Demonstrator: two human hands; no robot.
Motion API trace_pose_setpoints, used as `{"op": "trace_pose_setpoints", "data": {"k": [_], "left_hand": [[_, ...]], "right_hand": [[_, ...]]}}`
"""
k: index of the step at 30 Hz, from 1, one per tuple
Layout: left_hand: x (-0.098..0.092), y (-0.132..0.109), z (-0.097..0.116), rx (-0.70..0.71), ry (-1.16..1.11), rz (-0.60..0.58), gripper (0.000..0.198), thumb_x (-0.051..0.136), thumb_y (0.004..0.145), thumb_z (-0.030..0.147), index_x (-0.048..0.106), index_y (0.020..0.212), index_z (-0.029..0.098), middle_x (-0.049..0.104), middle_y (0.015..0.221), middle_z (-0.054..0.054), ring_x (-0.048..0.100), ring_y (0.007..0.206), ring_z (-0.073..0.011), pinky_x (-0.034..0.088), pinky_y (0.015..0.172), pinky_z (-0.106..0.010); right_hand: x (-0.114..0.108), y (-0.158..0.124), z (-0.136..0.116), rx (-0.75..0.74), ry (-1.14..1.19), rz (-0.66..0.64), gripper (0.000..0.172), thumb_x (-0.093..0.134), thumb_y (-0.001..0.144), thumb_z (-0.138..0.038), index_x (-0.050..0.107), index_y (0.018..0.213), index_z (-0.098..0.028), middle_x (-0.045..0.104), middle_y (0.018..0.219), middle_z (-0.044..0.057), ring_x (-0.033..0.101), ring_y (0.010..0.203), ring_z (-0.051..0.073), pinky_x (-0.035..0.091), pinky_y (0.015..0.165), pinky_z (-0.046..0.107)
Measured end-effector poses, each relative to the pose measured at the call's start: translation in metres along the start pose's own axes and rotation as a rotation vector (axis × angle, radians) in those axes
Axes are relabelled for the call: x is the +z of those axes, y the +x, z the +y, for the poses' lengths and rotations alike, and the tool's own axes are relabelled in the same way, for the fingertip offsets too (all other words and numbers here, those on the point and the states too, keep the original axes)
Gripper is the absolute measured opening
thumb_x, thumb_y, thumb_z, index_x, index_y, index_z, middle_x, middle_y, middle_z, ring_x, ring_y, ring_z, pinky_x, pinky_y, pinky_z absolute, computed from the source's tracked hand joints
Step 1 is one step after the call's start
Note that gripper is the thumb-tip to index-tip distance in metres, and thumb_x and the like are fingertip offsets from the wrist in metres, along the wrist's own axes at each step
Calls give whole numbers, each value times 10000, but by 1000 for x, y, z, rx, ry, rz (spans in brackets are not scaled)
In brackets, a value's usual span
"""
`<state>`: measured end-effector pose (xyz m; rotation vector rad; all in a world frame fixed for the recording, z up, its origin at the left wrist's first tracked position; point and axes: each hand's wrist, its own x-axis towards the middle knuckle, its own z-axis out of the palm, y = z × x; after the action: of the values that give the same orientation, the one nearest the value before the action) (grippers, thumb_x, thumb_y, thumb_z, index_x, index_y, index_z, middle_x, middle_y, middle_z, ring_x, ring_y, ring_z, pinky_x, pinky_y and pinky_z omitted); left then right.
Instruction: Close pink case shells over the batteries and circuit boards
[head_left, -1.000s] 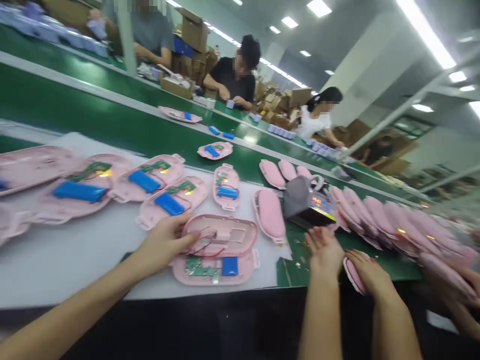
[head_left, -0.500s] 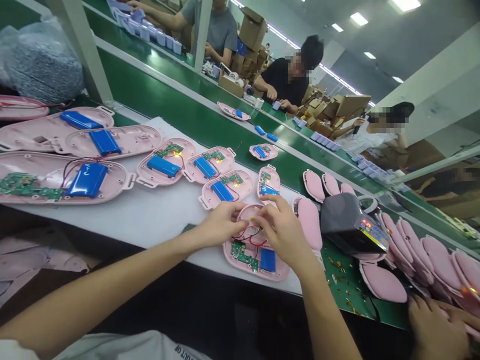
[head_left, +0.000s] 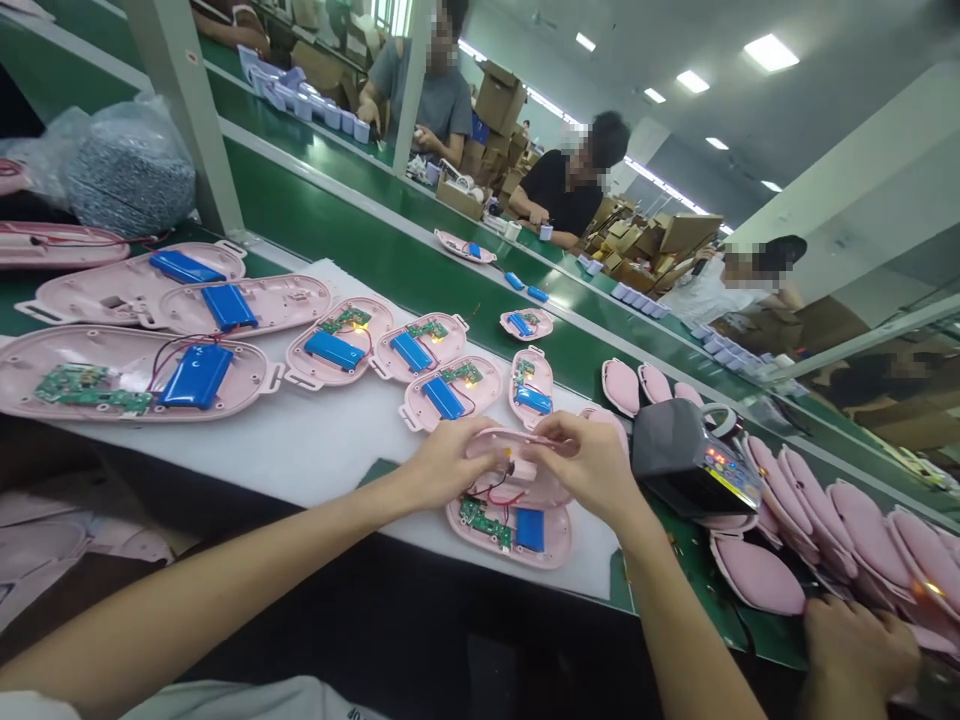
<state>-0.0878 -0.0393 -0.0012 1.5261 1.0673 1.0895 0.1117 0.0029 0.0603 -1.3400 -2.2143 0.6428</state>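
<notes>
while the left grip (head_left: 450,462) and the right grip (head_left: 589,462) meet over the work, both are narrow, their fingers pinched on the rim of an upper pink plastic shell half (head_left: 517,447) that sits tilted above its mate, the two hands almost touching across it. red and black wires (head_left: 491,492) run from under that raised half down to a green circuit board (head_left: 480,517) and a blue battery pack (head_left: 530,530) seated in the lower pink shell half (head_left: 551,552), so the two halves are tied together by the leads. the step in hand looks like fitting or checking this wired pair, and the next move seems to call for keeping those leads clear of the rim so that none gets trapped. just beyond, more open pink shells (head_left: 442,395) with boards and batteries lie in rows on a white sheet (head_left: 322,440), which rests on a green conveyor belt (head_left: 390,270). to the right of the right grip stands a grey-covered box with a lit led display (head_left: 679,470), and past it pink padded covers (head_left: 757,575) overlap on the belt, where another person's hand (head_left: 855,650) rests among them. further off, co-workers (head_left: 562,190) sit among cardboard boxes (head_left: 499,105).
</notes>
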Motion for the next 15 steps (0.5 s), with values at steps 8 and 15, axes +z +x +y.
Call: {"op": "trace_pose_setpoints", "data": {"k": [8,15], "left_hand": [[-15,-16,1,240,254,-368,358,425,901,142,636,1187,182,696,1197,-96,644,1102,-218,479,968,-333],[-35,19,51,-14,756,-700,844,712,703,385,445,1476,178,554,1413,-188,562,1242,-388,476,1002,-472]], "right_hand": [[29,-69,-7,-322,-300,205,98,536,878,-192,617,824,-202,679,808,50,641,738,176,520,680,295],[63,-86,20,-127,-387,-9,1037,920,474,-509,491,1355,-169,519,1402,225,528,1265,416,469,1028,583]]}}
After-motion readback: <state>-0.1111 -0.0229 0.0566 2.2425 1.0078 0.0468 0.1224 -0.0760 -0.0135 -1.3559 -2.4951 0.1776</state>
